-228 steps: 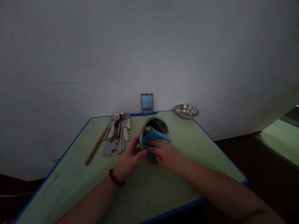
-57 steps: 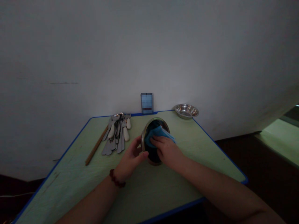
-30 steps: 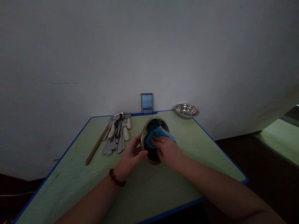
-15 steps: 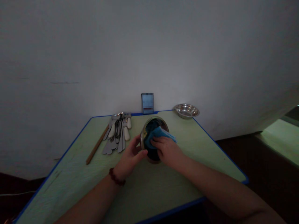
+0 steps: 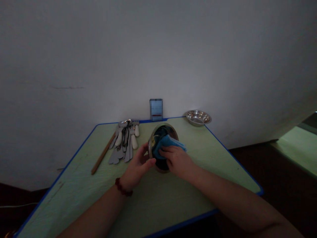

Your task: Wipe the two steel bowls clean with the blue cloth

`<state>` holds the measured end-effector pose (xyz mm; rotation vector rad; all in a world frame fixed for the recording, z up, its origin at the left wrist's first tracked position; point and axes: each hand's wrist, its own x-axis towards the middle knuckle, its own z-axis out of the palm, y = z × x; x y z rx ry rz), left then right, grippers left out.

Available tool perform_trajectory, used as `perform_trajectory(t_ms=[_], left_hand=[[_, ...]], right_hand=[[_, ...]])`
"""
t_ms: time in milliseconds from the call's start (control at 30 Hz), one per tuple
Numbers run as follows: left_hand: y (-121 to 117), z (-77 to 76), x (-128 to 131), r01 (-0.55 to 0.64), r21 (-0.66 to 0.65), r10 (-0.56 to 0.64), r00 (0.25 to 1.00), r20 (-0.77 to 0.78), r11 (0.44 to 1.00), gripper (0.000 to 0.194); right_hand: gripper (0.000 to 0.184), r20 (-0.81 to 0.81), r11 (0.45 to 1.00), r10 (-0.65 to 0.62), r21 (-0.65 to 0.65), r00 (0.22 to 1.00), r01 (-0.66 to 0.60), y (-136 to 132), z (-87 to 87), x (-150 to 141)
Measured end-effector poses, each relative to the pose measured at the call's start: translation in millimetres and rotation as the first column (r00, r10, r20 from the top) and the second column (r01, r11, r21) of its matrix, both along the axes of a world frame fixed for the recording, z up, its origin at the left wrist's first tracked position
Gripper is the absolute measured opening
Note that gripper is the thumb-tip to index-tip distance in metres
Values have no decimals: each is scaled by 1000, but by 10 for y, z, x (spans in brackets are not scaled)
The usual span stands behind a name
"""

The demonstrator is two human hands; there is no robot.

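A shiny metal bowl (image 5: 174, 130) is tilted up over the middle of the table, its hollow side facing me. My left hand (image 5: 139, 164) grips its left rim, thumb at the front and fingers behind, partly hidden by the bowl. A dark red beaded bracelet (image 5: 123, 187) circles that wrist. Inside the bowl, my right hand (image 5: 178, 161) presses a folded blue cloth (image 5: 168, 142) against the inner surface. One end of the cloth sticks out past the bowl's right side.
Left of the bowl lies a pile of metal cutlery (image 5: 125, 145), some with white handles, beside a wooden stick (image 5: 102, 157). A second metal bowl (image 5: 198, 118) stands at the table's back right corner. A phone-like screen (image 5: 156, 110) leans on the wall (image 5: 158, 49). The green table (image 5: 223, 172) has blue edging.
Almost nothing differs. The bowl has shifted very slightly to the left, and both hands keep their hold with only tiny movements.
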<state>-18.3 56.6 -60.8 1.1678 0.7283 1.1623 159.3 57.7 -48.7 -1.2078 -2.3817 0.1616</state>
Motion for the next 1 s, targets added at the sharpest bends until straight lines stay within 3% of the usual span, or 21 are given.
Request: perform_trajectory(t_ms=[267, 1000], left_hand=[[1, 8, -3, -18, -12, 17, 1000, -13, 1000, 57], [7, -10, -2, -30, 20, 30, 999, -11, 999, 56]], right_hand=[[43, 38, 1000, 20, -19, 999, -19, -8, 22, -4], [39, -11, 987, 138, 81, 990, -137, -17, -17, -9]])
